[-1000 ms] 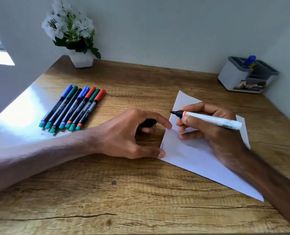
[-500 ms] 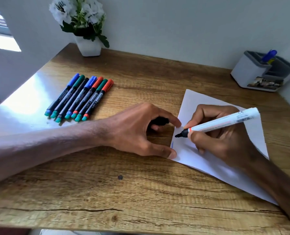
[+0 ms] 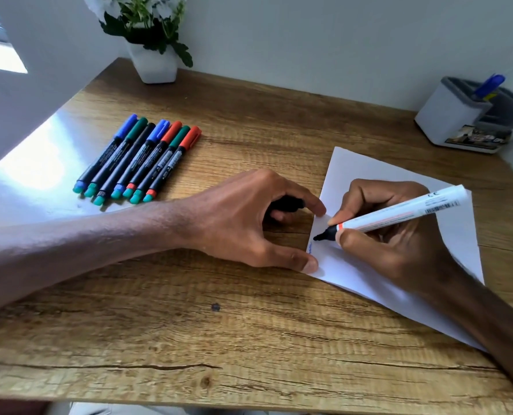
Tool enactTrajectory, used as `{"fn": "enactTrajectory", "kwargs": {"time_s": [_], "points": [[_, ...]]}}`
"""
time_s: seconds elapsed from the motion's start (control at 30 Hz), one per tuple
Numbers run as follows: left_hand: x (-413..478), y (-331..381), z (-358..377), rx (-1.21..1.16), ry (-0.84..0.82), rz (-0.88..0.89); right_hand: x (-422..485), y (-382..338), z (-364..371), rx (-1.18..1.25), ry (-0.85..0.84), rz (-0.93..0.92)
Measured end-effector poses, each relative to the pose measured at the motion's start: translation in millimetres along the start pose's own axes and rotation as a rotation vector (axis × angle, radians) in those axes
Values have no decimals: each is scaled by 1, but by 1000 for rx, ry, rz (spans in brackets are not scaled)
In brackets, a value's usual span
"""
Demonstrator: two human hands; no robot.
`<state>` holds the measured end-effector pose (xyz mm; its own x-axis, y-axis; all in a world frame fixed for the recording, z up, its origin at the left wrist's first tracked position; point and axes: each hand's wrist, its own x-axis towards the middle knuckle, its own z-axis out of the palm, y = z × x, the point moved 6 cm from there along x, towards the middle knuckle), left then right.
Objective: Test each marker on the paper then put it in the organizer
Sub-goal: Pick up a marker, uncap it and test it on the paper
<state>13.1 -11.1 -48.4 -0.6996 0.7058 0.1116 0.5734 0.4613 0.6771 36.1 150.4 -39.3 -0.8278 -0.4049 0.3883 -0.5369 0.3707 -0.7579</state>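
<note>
Head: marker (image 3: 399,215) tip lower-left, tail upper-right

Uncapped white marker (image 3: 399,215), tip on paper (image 3: 369,172)

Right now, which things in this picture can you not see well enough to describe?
Head view only:
- The black cap: the left hand curls its fingers over most of it.
- Tip of the white marker: the right hand grips it over the paper; contact unclear.
- The organizer: right part cut by the frame edge; insides hidden by its walls.
- Print on the row of markers: too small to read.
</note>
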Motion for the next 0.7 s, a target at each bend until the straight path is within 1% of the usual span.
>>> {"fn": "enactTrajectory", "kwargs": {"time_s": [0.3,0.7], "points": [[0,0,1,24,-11,0,-1,-1,2,-48,-23,1],[2,1,1,44,-6,15,0,-1,2,-26,-11,10]]}}
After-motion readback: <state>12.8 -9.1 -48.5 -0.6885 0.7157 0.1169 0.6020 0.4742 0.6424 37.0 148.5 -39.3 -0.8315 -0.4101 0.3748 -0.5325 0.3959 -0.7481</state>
